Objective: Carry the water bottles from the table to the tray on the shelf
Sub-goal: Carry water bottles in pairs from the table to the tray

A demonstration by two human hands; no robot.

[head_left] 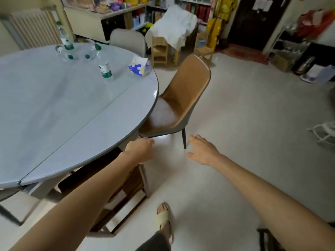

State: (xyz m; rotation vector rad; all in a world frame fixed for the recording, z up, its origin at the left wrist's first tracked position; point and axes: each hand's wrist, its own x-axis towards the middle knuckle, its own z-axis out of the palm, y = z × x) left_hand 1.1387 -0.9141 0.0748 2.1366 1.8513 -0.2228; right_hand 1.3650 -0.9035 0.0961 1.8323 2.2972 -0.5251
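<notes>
A brown chair is sitting tucked against the round table's edge. A blue tissue pack with flowers is lying near that edge. A white cloth is hanging over small wooden stools. A radiator is standing by the wall.

Count: two upright water bottles plus several lying ones, number unclear; one tissue pack; one bench; two chairs; two empty hands.
</notes>
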